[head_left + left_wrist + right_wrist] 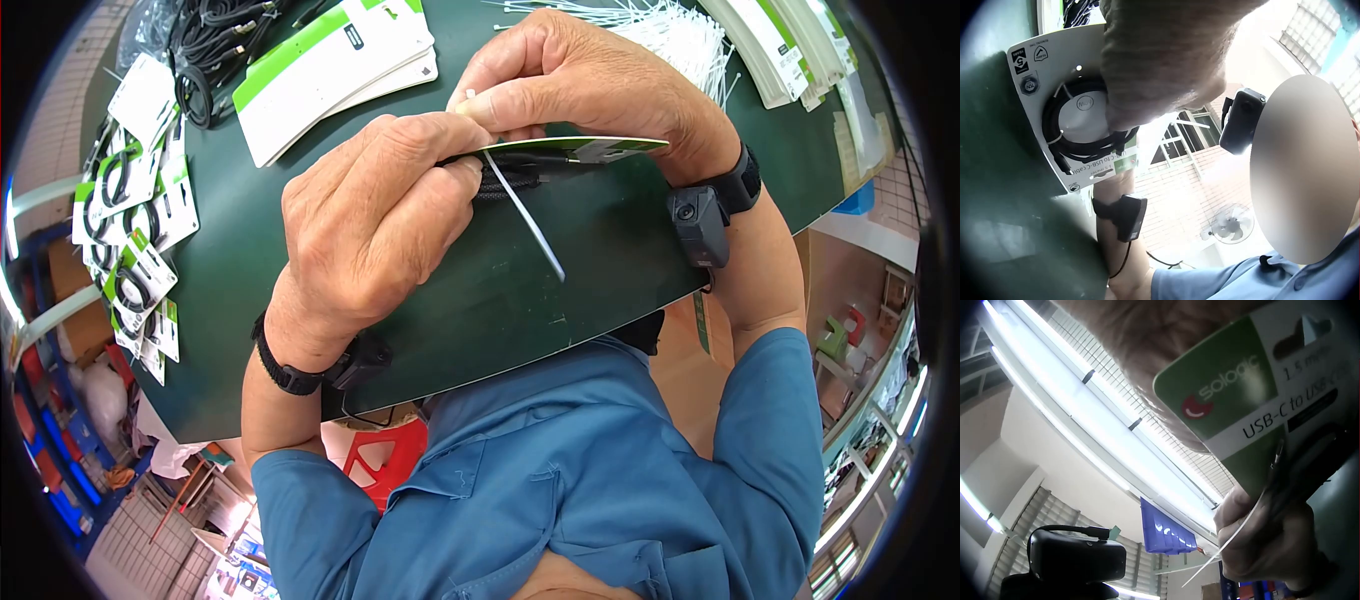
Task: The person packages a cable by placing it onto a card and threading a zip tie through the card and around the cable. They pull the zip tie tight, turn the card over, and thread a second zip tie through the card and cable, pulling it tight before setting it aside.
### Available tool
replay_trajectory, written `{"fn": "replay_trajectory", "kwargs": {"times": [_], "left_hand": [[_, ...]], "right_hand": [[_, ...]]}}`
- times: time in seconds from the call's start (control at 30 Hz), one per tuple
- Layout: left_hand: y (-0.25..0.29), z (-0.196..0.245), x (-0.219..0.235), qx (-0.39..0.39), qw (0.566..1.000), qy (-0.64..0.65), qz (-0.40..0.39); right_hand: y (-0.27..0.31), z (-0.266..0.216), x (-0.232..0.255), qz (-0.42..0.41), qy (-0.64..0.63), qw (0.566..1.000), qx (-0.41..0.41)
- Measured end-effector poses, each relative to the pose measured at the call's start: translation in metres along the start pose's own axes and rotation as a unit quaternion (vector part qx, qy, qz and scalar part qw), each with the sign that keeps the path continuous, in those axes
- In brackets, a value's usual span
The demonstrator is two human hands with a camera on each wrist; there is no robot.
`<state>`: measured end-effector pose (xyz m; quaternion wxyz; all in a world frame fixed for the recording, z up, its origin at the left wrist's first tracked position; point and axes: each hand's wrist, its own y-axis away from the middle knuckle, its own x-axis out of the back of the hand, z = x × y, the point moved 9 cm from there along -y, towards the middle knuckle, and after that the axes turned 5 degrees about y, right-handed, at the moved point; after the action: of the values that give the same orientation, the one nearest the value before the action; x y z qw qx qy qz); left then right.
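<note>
My left hand [375, 215] grips a green-and-white cardboard card [610, 150] together with the black USB-C cable [515, 172] coiled on its near face. In the left wrist view, the coil [1054, 128] lies against the printed card [1025, 87], with thin ties round it. A white cable tie [525, 220] sticks out below the card, its long tail pointing toward the body. At the card's upper edge my right hand [600, 95] pinches the small white end of a tie between thumb and forefinger, right beside the left fingertips.
Loose white cable ties [670, 40] lie beyond my right hand. Stacked blank-looking cards [340, 75] and a heap of black cables [215, 50] are at the back left. Carded cables [135, 230] pile along the left edge; more card stacks [765, 45] stand at the back right.
</note>
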<state>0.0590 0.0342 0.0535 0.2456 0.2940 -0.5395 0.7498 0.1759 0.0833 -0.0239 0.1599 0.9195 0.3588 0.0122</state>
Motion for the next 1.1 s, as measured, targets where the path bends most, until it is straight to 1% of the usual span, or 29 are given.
{"fn": "replay_trajectory", "kwargs": {"times": [0.03, 0.1, 0.13, 0.2, 0.23, 0.27, 0.3, 0.33, 0.37, 0.4, 0.43, 0.47, 0.5, 0.53, 0.57, 0.6, 0.63, 0.67, 0.7, 0.73, 0.77, 0.83, 0.87, 0.9, 0.97, 1.0, 1.03, 1.1], "left_hand": [[-0.001, 0.000, 0.001, 0.001, 1.000, 0.000, 0.001], [-0.004, -0.006, 0.004, 0.042, 0.998, 0.039, 0.003], [-0.004, -0.006, 0.005, 0.045, 0.998, 0.038, 0.005], [-0.001, -0.017, 0.008, 0.118, 0.991, 0.055, 0.016], [0.001, -0.022, 0.010, 0.154, 0.986, 0.063, 0.022], [0.003, -0.028, 0.009, 0.212, 0.975, 0.073, 0.010], [0.004, -0.028, 0.012, 0.215, 0.974, 0.071, 0.015], [0.013, -0.040, 0.008, 0.296, 0.944, 0.144, 0.017], [0.024, -0.051, 0.001, 0.372, 0.902, 0.217, 0.021], [0.030, -0.057, -0.003, 0.398, 0.881, 0.254, 0.018], [0.032, -0.060, -0.003, 0.402, 0.879, 0.255, 0.028], [0.035, -0.062, -0.008, 0.420, 0.865, 0.274, 0.010], [0.039, -0.065, -0.014, 0.437, 0.851, 0.293, -0.008], [0.041, -0.067, -0.017, 0.432, 0.862, 0.265, -0.028], [0.043, -0.069, -0.017, 0.436, 0.859, 0.267, -0.019], [0.043, -0.069, -0.020, 0.436, 0.858, 0.272, -0.026], [0.044, -0.069, -0.022, 0.436, 0.856, 0.276, -0.034], [0.044, -0.068, -0.021, 0.437, 0.855, 0.276, -0.028], [0.042, -0.067, -0.021, 0.435, 0.863, 0.256, -0.032], [0.042, -0.067, -0.020, 0.432, 0.870, 0.236, -0.036], [0.042, -0.067, -0.019, 0.434, 0.869, 0.236, -0.031], [0.044, -0.069, -0.023, 0.445, 0.861, 0.242, -0.054], [0.045, -0.070, -0.022, 0.446, 0.860, 0.242, -0.048], [0.046, -0.071, -0.022, 0.444, 0.861, 0.242, -0.043], [0.047, -0.073, -0.022, 0.443, 0.862, 0.243, -0.037], [0.044, -0.071, -0.020, 0.418, 0.878, 0.230, -0.029], [0.042, -0.069, -0.019, 0.393, 0.893, 0.217, -0.023], [0.043, -0.070, -0.019, 0.401, 0.890, 0.218, -0.022]], "right_hand": [[0.000, 0.002, -0.001, -0.001, 0.001, 1.000, -0.001], [-0.003, 0.009, -0.001, 0.010, -0.020, 1.000, -0.009], [-0.002, 0.006, -0.004, 0.007, -0.018, 1.000, -0.011], [0.001, -0.003, 0.001, 0.072, -0.027, 0.997, -0.005], [-0.001, 0.001, 0.002, 0.068, -0.024, 0.997, -0.007], [-0.002, 0.004, 0.018, 0.119, -0.015, 0.993, 0.013], [-0.001, 0.004, 0.034, 0.169, -0.005, 0.985, 0.032], [-0.001, 0.009, 0.045, 0.196, -0.029, 0.980, 0.001], [0.002, 0.009, 0.049, 0.191, -0.023, 0.981, -0.002], [0.009, -0.001, 0.058, 0.223, -0.025, 0.974, 0.044], [0.014, -0.010, 0.065, 0.253, -0.028, 0.963, 0.090], [0.021, -0.014, 0.067, 0.277, -0.022, 0.956, 0.097], [0.023, -0.022, 0.057, 0.271, -0.014, 0.958, 0.092], [0.027, -0.037, 0.047, 0.289, 0.072, 0.949, 0.099], [0.030, -0.048, 0.037, 0.304, 0.156, 0.934, 0.107], [0.029, -0.049, 0.026, 0.274, 0.146, 0.944, 0.113], [0.022, -0.046, 0.023, 0.267, 0.222, 0.920, 0.184], [0.021, -0.055, 0.012, 0.249, 0.328, 0.883, 0.224], [0.021, -0.063, -0.005, 0.228, 0.429, 0.834, 0.262], [0.024, -0.070, -0.018, 0.248, 0.537, 0.769, 0.242], [0.021, -0.072, -0.034, 0.243, 0.540, 0.769, 0.242], [0.024, -0.087, -0.052, 0.354, 0.581, 0.690, 0.248], [0.021, -0.072, -0.042, 0.231, 0.556, 0.743, 0.292], [0.021, -0.067, -0.044, 0.227, 0.558, 0.743, 0.293], [0.014, -0.051, -0.044, 0.219, 0.591, 0.745, 0.221], [0.012, -0.047, -0.046, 0.216, 0.609, 0.733, 0.213], [0.012, -0.045, -0.047, 0.214, 0.609, 0.734, 0.213], [0.011, -0.042, -0.046, 0.214, 0.588, 0.752, 0.209]]}}
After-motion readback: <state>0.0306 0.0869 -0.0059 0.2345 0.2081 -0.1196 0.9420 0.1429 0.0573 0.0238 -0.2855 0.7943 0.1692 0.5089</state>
